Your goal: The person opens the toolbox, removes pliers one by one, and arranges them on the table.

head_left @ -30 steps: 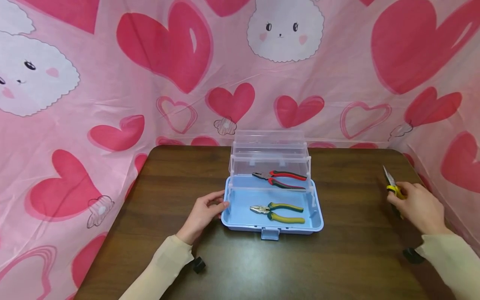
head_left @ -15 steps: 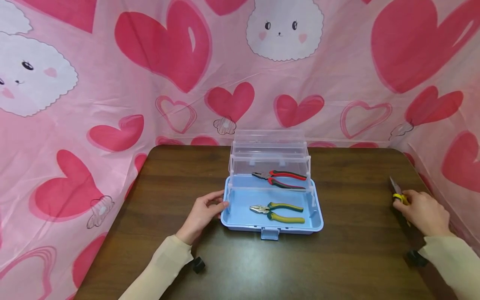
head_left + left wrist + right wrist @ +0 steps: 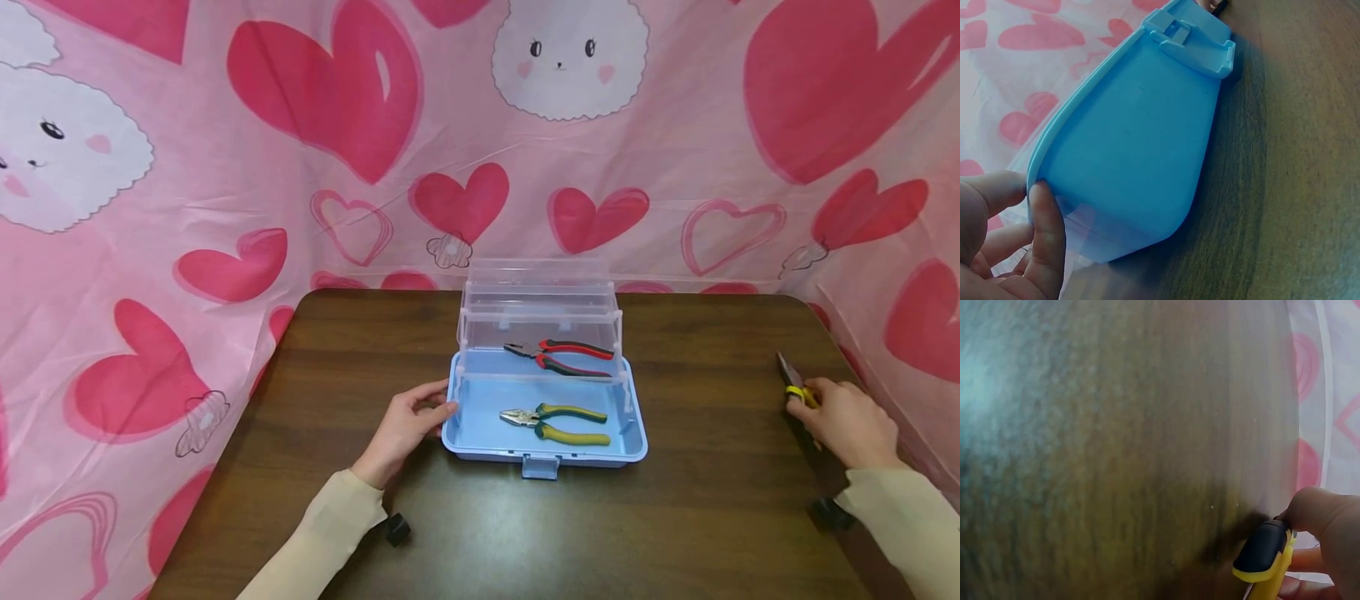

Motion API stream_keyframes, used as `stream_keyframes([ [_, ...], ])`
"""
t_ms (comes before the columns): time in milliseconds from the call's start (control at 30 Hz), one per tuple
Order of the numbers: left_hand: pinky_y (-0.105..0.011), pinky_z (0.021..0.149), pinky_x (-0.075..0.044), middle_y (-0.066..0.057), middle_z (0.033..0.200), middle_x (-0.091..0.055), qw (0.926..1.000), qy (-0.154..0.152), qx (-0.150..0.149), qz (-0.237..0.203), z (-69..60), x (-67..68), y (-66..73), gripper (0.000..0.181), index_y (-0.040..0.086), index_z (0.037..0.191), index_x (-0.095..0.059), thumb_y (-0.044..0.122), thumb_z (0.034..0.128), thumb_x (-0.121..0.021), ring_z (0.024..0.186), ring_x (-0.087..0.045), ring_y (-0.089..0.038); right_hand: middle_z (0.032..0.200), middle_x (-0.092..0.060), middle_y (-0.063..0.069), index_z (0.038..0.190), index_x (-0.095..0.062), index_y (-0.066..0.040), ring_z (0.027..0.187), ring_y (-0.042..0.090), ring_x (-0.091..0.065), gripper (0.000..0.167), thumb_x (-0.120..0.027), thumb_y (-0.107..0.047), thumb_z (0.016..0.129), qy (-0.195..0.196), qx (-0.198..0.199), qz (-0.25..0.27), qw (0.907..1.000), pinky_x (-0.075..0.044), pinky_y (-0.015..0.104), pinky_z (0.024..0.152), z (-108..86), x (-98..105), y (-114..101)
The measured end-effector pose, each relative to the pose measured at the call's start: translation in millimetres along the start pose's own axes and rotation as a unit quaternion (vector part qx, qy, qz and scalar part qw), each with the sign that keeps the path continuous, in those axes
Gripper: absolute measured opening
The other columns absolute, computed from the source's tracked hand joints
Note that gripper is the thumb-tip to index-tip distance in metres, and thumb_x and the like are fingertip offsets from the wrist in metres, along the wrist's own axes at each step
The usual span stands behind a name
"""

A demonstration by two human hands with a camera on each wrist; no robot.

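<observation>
A light blue toolbox (image 3: 480, 392) stands in the middle of the table with its clear lid and trays raised. My left hand (image 3: 405, 429) pinches its left rim between thumb and fingers, as the left wrist view also shows. Combination pliers with green-and-yellow handles (image 3: 573, 438) lie on the box floor. Behind them are red-and-black-handled pliers (image 3: 577, 347) at the clear tray; whether in it or behind it I cannot tell. At the table's right side, my right hand (image 3: 855, 425) grips long-nose pliers (image 3: 784, 369) with yellow-and-black handles (image 3: 1263, 553), tips pointing away. The hand partly hides the handles.
The dark wooden table (image 3: 705, 517) runs back to a pink curtain (image 3: 667, 150) with hearts, which also hangs close at both sides. A latch (image 3: 540, 468) sticks out from the box front. The raised clear lid (image 3: 540, 275) stands at the back.
My right hand has moved slightly right and nearer to me with the long-nose pliers, lowering toward the table, then stayed nearly still. My left hand and the toolbox have not moved.
</observation>
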State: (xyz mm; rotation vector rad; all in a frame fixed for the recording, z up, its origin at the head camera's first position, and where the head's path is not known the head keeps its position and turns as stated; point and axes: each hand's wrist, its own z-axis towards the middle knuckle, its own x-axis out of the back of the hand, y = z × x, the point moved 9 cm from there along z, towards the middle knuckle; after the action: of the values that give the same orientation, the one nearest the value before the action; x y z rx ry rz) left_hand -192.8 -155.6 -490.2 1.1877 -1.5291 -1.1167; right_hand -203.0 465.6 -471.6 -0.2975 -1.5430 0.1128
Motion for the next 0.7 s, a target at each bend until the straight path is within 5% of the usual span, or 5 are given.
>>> stream_keyframes([
  [333, -0.025, 0.072, -0.059, -0.013, 0.110, -0.065, 1.0000, 0.002, -0.003, 0.003, -0.1, 0.0, 0.9, 0.051, 0.006, 0.142, -0.064, 0.017, 0.0947, -0.079, 0.082, -0.064, -0.017, 0.112, -0.060, 0.041, 0.121, -0.059, 0.011, 0.089, 0.058, -0.059, 0.059, -0.068, -0.042, 0.099, 0.008, 0.000, 0.001, 1.0000, -0.046, 0.064, 0.059, -2.8, 5, -2],
  [700, -0.025, 0.072, -0.059, -0.013, 0.111, -0.066, 1.0000, 0.004, 0.000, -0.001, -1.1, 0.6, -0.6, 0.050, 0.007, 0.141, -0.065, 0.017, 0.0943, -0.079, 0.082, -0.065, -0.018, 0.093, -0.063, 0.033, 0.111, -0.063, 0.009, 0.075, 0.049, -0.061, 0.037, -0.068, -0.025, 0.097, 0.064, 0.022, -0.011, 0.9977, -0.048, 0.066, 0.056, -7.7, 22, -34],
])
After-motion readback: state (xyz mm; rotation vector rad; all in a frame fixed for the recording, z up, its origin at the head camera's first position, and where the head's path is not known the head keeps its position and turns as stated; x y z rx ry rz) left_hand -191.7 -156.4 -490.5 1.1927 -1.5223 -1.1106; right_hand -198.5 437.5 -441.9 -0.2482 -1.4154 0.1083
